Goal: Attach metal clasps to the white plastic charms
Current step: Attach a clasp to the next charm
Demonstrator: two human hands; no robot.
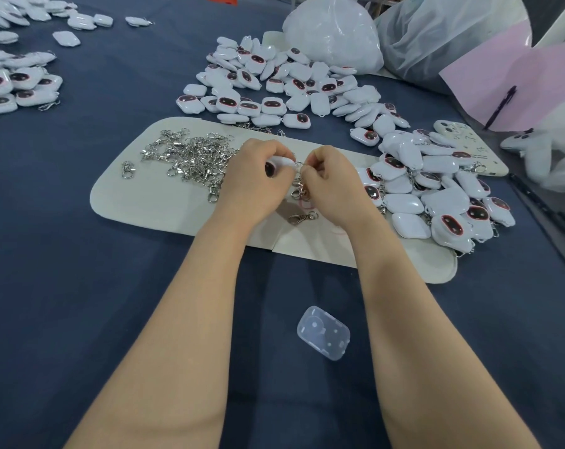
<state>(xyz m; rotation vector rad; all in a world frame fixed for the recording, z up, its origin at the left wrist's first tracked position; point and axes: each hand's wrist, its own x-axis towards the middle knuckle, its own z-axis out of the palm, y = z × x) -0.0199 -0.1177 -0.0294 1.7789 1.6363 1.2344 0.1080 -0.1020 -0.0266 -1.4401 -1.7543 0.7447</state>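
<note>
Head view: the person holds one white charm (276,163) just above the cream mat (151,202), pretty much dead centre, with its dark face panel showing on the left side.
left hand (258,179): fingers curled round that charm, gripping it from above.
right hand (331,179): fingertips pinched on a metal clasp (299,189) right at the charm's edge. The clasp dangles down between the two hands. Can't tell if it's actually hooked on, it's too small to see.
loose clasp (302,217): lying flat on the mat just below the hands, between the wrists.
clasp pile (190,155): tangled silver heap on the left part of the mat, touching the left hand's side. One stray sits apart near the mat's far left end.
right charm heap (436,192): spills over the mat's right end, and a lot of them have clasps poking out.
back charm heap (284,82): big scatter just behind the mat, some face up and some face down.
far-left charms (15,85): more of them off at the left edge, well apart from the mat.
phone (469,144): pale case, back up, tucked behind the right charm heap.
clear case (323,332): little see-through plastic box on the desk (80,270) between the forearms.
plastic bags (334,34): bulging, at the back right.
pink sheet (517,85): far right, with a dark pen (501,106) on it.
</note>
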